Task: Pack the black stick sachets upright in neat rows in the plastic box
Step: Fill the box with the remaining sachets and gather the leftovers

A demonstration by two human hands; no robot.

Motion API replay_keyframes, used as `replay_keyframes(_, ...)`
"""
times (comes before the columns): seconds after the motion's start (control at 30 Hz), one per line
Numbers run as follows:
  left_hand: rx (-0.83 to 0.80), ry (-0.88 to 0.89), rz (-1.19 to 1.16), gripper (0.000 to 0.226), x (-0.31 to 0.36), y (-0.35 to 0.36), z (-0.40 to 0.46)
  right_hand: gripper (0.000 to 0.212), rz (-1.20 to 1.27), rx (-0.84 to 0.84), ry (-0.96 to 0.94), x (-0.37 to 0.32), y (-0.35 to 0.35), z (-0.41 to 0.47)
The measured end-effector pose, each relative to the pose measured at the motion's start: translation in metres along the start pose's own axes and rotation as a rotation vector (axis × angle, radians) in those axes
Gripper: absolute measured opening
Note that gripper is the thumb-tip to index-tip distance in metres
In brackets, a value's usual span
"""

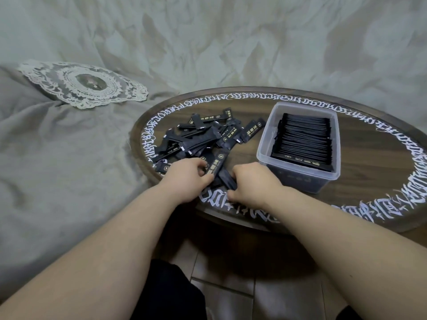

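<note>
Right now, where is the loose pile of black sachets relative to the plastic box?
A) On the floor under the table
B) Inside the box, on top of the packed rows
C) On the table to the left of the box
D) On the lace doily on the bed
C: the loose pile of sachets lies on the table left of the plastic box, where both hands are gathering some.

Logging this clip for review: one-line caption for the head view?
Both hands gather loose black sachets beside the part-filled plastic box on the round table.
</note>
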State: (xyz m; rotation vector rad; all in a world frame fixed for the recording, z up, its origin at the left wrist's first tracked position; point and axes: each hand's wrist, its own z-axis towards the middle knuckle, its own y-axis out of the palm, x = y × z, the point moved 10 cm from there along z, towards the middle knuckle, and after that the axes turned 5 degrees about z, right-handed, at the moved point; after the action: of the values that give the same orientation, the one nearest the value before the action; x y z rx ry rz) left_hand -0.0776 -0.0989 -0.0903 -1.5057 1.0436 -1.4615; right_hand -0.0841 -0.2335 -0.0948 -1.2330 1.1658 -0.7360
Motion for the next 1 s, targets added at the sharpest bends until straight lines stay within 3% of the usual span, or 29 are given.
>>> replay_keyframes(0.07, 0.027, 0.002, -0.059, 0.040, 0.000, -0.004, 0.002, 0.027, 0.003, 0.015, 0.052, 0.009, -0.003, 0.000)
replay_keyframes(0.17, 0.210, -0.041, -0.095, 0.037, -0.009, -0.027, 0.006, 0.029, 0.061, 0.049, 0.100, 0.014, -0.007, 0.002)
replay_keyframes(0.3, 0.374, -0.070, -0.047, 0.051, -0.022, -0.053, 0.017, 0.028, 0.071, 0.091, 0.097, 0.002, -0.008, 0.008)
replay_keyframes(0.43, 0.178, -0.121, 0.104, 0.059, -0.039, -0.035, 0.043, 0.018, 0.083, 0.144, 0.124, -0.003, -0.007, 0.018)
replay_keyframes(0.57, -0.004, -0.134, 0.043, 0.053, -0.050, -0.003, 0.057, 0.033, 0.273, 0.145, 0.200, 0.002, -0.001, 0.027)
replay_keyframes(0.87, -0.015, -0.076, 0.061, 0.051, -0.012, 0.017, 0.035, 0.053, 0.630, 0.171, 0.326, 0.027, 0.002, 0.044)
replay_keyframes(1.0, -0.034, -0.010, 0.059, 0.056, 0.008, 0.020, 0.029, 0.044, 0.645, 0.223, 0.358, 0.043, -0.009, 0.037)
